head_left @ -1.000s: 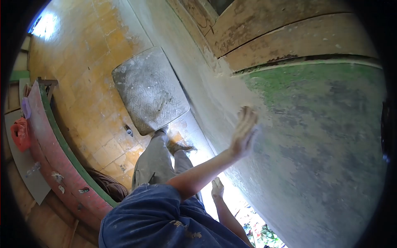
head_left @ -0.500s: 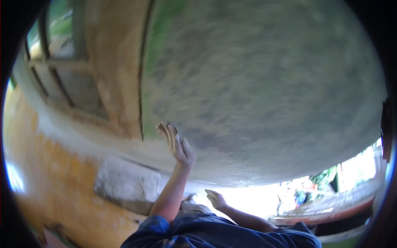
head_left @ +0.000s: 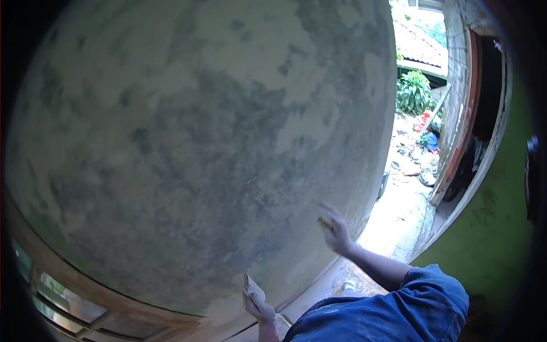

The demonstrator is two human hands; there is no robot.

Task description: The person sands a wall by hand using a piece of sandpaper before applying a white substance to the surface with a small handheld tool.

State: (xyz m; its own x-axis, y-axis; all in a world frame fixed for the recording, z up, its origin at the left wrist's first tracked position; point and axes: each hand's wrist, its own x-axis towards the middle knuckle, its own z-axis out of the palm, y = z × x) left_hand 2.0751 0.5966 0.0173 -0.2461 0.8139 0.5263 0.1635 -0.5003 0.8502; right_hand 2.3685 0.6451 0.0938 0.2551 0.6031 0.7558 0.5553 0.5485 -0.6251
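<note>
The patchy grey plastered wall (head_left: 228,142) curves up right in front of the worker. Both hands are raised by its lower part, well apart: the right hand (head_left: 336,232) higher, the left hand (head_left: 256,301) lower. I can't tell whether either grips anything or touches plaster. Beyond the wall's edge, a leafy plant (head_left: 414,92) stands in bright daylight.

Right hand (head_left: 336,232) up and far, forearm (head_left: 377,265) slanting in from the right; left hand (head_left: 256,299) nearer, low, fingers (head_left: 247,286) upward!
</note>
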